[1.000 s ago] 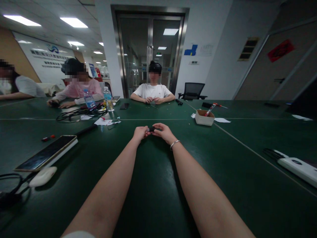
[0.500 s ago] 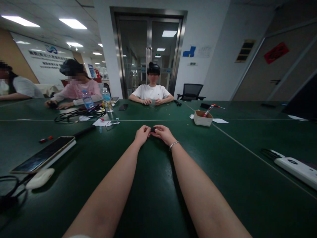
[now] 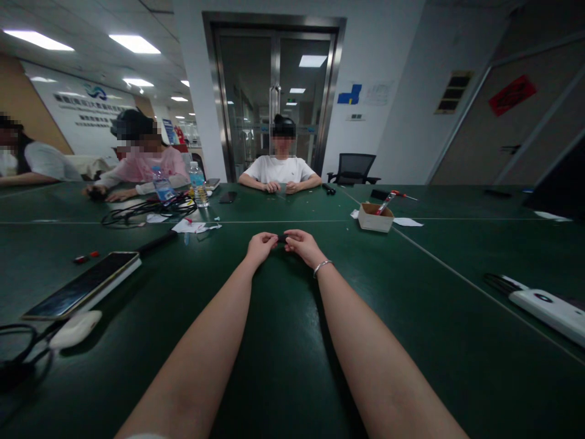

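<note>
My left hand (image 3: 261, 248) and my right hand (image 3: 302, 245) meet over the middle of the green table (image 3: 292, 341). Between their fingertips is a small black object (image 3: 282, 238), gripped at its left end by the left fingers and at its right end by the right. It is too small and dark for me to tell its kind. A silver bracelet circles my right wrist. Both forearms stretch forward from the bottom of the view.
To the left lie a phone (image 3: 86, 285), a white rounded case (image 3: 75, 329) and black cables. Farther back are water bottles (image 3: 198, 184) and paper scraps. A small box (image 3: 375, 218) stands back right; a white power strip (image 3: 548, 308) lies right. Several people sit around the table.
My fingers have shifted slightly on the black object, and the hands are a touch farther apart, so more of it shows between them. Both hands still hold it.
</note>
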A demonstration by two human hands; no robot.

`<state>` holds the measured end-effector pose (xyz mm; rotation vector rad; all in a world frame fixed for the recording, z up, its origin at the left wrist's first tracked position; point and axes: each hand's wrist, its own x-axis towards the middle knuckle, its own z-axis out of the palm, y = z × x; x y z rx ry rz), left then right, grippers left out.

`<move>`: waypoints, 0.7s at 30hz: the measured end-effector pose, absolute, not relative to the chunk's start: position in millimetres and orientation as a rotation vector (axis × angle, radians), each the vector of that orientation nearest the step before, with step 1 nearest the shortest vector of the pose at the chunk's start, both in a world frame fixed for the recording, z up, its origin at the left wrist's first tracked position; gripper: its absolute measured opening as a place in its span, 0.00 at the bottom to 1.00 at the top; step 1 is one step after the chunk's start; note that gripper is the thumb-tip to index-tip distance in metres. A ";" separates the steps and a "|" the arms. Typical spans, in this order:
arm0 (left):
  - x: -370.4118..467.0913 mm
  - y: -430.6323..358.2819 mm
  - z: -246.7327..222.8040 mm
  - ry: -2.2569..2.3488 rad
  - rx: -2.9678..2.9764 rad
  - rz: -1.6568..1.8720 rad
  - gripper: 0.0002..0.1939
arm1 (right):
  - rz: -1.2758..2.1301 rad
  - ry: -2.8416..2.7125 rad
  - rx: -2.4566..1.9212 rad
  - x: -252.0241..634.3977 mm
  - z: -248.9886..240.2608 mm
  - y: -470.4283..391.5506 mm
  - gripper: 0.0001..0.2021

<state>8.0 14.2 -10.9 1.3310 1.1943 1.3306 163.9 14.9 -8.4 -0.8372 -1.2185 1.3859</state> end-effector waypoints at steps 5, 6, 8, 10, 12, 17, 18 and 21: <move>8.2 17.0 -11.6 1.195 1.245 1.334 0.09 | 1.327 -1.250 -0.874 160.2 -5.7 15.0 0.11; 8.0 18.0 -11.9 1.197 1.229 1.326 0.09 | 1.311 -1.258 -0.886 159.6 -5.6 15.5 0.11; 7.5 19.7 -12.4 1.201 1.192 1.312 0.08 | 1.279 -1.275 -0.900 158.7 -5.7 16.6 0.11; 7.4 20.7 -12.1 1.206 1.141 1.304 0.08 | 1.253 -1.298 -0.894 158.1 -5.9 17.5 0.11; 7.7 20.3 -10.6 1.198 1.089 1.294 0.07 | 1.229 -1.321 -0.884 157.8 -6.0 18.4 0.11; 9.4 15.6 -2.4 1.175 0.989 1.238 0.09 | 1.184 -1.363 -0.885 157.3 -6.7 20.4 0.11; 9.7 14.9 -0.8 1.175 0.973 1.229 0.09 | 1.175 -1.375 -0.885 157.0 -6.7 20.7 0.11; 10.1 14.3 2.0 1.192 0.928 1.227 0.11 | 1.138 -1.409 -0.891 155.9 -6.0 21.5 0.12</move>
